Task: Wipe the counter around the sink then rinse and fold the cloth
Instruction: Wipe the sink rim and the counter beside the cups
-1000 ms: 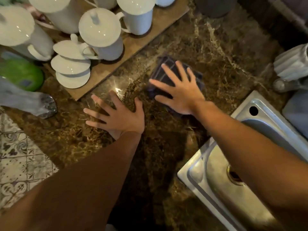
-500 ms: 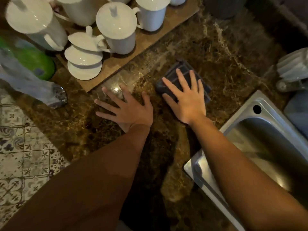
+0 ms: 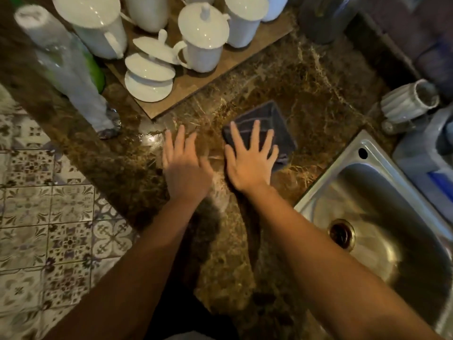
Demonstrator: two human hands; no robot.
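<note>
- the brown marbled counter [image 3: 306, 77] fills most of the view. a wet-looking sheen shows beside the hands, so the wiping seems to be under way, but i cannot tell how much of the surface around the basin is done.
- the steel sink [image 3: 404, 197] sits at the right. the rinse belongs here and, by my reading, has not begun, since the cloth is out on the stone.
- a wooden board [image 3: 186, 87] carrying white lidded pots [image 3: 203, 38] stands at the far left, well apart from the sink.
- the dark cloth [image 3: 274, 119] lies on the counter as a flat square pad, between board and sink and touching neither.
- the right hand [image 3: 250, 158] lies on the cloth's near half, fingers straight and spread, pressing it down rather than gripping.
- the left hand [image 3: 183, 165] rests flat on bare counter just beside the right, fingers straight, holding nothing.
- left to do, as i judge it: the remaining wiping, the rinse and the final fold.
</note>
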